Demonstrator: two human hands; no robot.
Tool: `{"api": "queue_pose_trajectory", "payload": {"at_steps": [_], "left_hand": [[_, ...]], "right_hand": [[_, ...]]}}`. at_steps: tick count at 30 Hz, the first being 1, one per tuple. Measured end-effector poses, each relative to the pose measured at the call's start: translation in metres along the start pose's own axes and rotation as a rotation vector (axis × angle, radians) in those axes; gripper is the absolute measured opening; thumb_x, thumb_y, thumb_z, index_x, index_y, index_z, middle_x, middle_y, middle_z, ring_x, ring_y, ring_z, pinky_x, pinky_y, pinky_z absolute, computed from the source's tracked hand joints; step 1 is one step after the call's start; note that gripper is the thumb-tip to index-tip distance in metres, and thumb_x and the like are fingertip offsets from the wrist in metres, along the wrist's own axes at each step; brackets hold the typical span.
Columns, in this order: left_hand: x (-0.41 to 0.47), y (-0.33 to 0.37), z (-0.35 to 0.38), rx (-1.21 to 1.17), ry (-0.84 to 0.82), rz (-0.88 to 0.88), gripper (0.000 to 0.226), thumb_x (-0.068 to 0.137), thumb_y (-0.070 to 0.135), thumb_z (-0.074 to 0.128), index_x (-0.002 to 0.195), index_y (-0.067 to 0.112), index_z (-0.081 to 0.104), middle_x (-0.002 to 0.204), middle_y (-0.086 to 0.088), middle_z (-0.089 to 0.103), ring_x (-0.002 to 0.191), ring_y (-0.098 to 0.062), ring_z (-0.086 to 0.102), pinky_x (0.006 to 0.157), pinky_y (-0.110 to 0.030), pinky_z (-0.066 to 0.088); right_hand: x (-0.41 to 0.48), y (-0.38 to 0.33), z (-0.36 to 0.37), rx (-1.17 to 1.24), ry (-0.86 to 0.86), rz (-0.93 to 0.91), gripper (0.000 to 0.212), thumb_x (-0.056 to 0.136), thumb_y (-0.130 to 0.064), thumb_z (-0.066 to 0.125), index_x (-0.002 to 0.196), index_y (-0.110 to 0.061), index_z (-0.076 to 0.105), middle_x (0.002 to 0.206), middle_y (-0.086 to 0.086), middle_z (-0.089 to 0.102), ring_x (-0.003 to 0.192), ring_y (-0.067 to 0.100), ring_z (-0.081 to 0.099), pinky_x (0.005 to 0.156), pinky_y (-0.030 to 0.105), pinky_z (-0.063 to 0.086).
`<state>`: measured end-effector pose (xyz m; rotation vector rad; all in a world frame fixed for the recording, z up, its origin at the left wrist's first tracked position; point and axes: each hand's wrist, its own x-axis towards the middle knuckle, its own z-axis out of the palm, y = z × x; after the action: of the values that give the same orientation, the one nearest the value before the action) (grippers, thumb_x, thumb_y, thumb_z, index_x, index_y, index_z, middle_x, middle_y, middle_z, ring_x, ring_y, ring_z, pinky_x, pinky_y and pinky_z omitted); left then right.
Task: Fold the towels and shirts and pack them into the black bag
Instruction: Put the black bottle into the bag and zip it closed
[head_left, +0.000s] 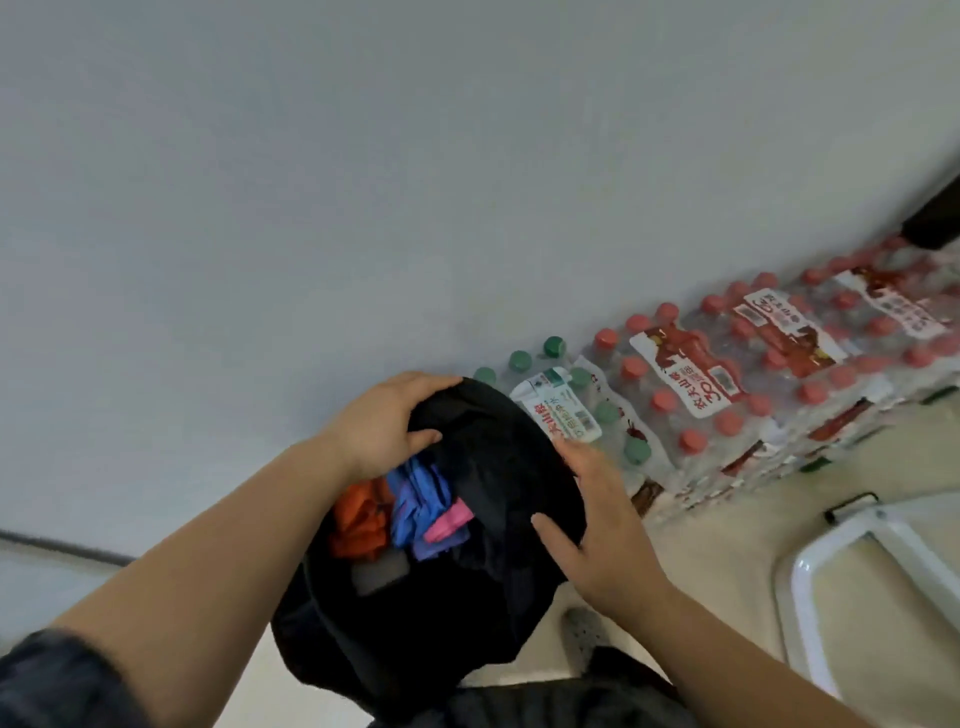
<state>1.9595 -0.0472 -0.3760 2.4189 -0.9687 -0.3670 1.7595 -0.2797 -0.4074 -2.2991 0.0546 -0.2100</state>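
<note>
The soft black fabric bag (493, 462) sits low in front of the person, near the pale wall (363, 182), its mouth gaping toward the camera. The left hand (382, 431) curls over the far rim and grips it, probably to keep the opening wide. The right hand (597, 525) lies spread against the bag's right side, fingers fairly straight, seemingly steadying it. 3 bunched cloths show inside: an orange cloth (358, 519), a blue cloth (415, 499) and a pink cloth (447, 519). Shrink-wrapped packs of red-capped water bottles (753, 374) line the wall behind.
</note>
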Motion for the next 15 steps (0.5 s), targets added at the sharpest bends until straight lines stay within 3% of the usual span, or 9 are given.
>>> {"api": "queue_pose_trajectory", "payload": {"at_steps": [3,6,10,12,15], "left_hand": [[0.009,-0.007,0.000,-0.009,-0.083,0.099,0.083,0.086,0.026,0.076,0.153,0.036,0.029,0.158,-0.006,0.033,0.146,-0.020,0.031,0.112,-0.011,0.015],[0.020,-0.009,-0.001,0.036,-0.188,0.196,0.082,0.092,0.026,0.069,0.154,0.047,0.019,0.165,0.000,0.017,0.149,-0.012,0.020,0.115,-0.015,0.013],[0.026,-0.009,0.001,-0.012,-0.184,0.323,0.071,0.094,0.015,0.065,0.149,0.047,0.031,0.154,0.001,0.036,0.140,-0.012,0.035,0.116,-0.016,0.022],[0.024,-0.013,0.003,-0.056,-0.150,0.362,0.064,0.094,0.009,0.063,0.147,0.038,0.042,0.134,-0.001,0.050,0.123,-0.011,0.046,0.109,-0.011,0.028],[0.017,-0.019,0.003,-0.122,-0.102,0.368,0.059,0.093,0.002,0.062,0.142,0.032,0.052,0.110,0.000,0.055,0.103,-0.005,0.052,0.099,-0.012,0.036]], "right_hand": [[-0.034,-0.006,0.015,-0.069,0.141,0.128,0.063,0.097,-0.043,0.056,0.152,-0.043,0.026,0.150,-0.011,0.040,0.141,0.010,0.036,0.112,0.043,0.039],[-0.054,-0.013,0.025,-0.085,0.174,0.225,0.062,0.099,-0.053,0.048,0.155,-0.044,0.022,0.154,-0.011,0.036,0.144,0.011,0.033,0.114,0.043,0.038],[-0.069,-0.027,0.044,-0.071,0.094,0.271,0.070,0.097,-0.056,0.050,0.152,-0.056,0.007,0.162,-0.009,0.017,0.150,0.010,0.020,0.119,0.035,0.031],[-0.069,-0.029,0.054,-0.066,0.140,0.293,0.071,0.099,-0.043,0.055,0.152,-0.056,0.010,0.159,-0.009,0.020,0.145,0.009,0.028,0.116,0.028,0.034],[-0.062,-0.024,0.059,-0.092,0.235,0.329,0.071,0.100,-0.023,0.057,0.152,-0.054,0.021,0.148,-0.011,0.035,0.132,0.006,0.041,0.108,0.015,0.035]]}}
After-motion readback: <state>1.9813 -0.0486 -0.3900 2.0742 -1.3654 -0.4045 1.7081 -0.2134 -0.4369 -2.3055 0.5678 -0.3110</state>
